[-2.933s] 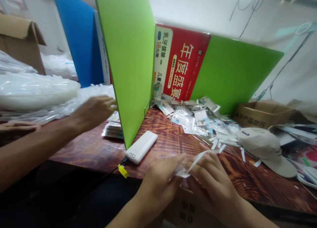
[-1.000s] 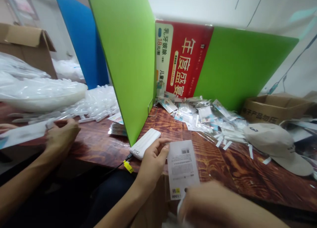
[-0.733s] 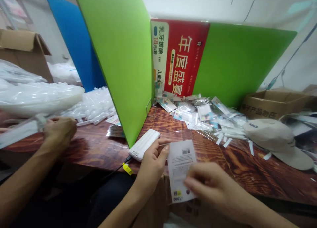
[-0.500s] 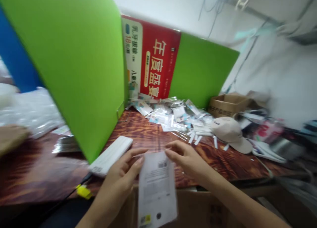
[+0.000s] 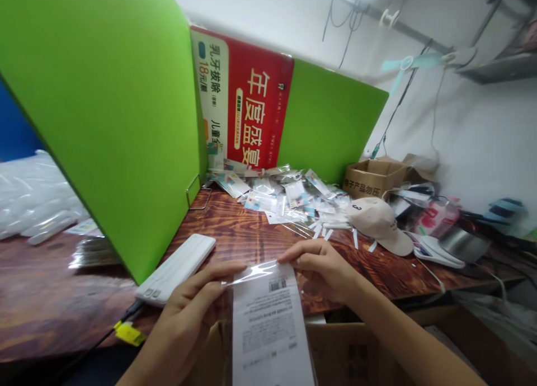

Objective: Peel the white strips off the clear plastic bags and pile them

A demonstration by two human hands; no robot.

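Between my hands hangs a clear plastic packet (image 5: 268,324) with a white printed card inside, its barcode near the upper end. My left hand (image 5: 195,302) pinches the packet's upper left corner between thumb and fingers. At the upper right corner, my right hand (image 5: 321,266) grips the shiny plastic edge. The packet's lower end runs out of the bottom of the view. Beyond my hands, a pile of similar clear packets (image 5: 289,196) lies on the wooden table (image 5: 243,235).
A white power bank (image 5: 178,268) with a cable lies left of my hands. Green panels (image 5: 126,123) stand at the left and back. To the right are a beige cap (image 5: 377,224) and a cardboard box (image 5: 373,176). Below the table edge is another cardboard box (image 5: 344,347).
The packet has dropped slightly lower in view, and its upper plastic edge now looks stretched between both hands. The head view has shifted a little to the right.
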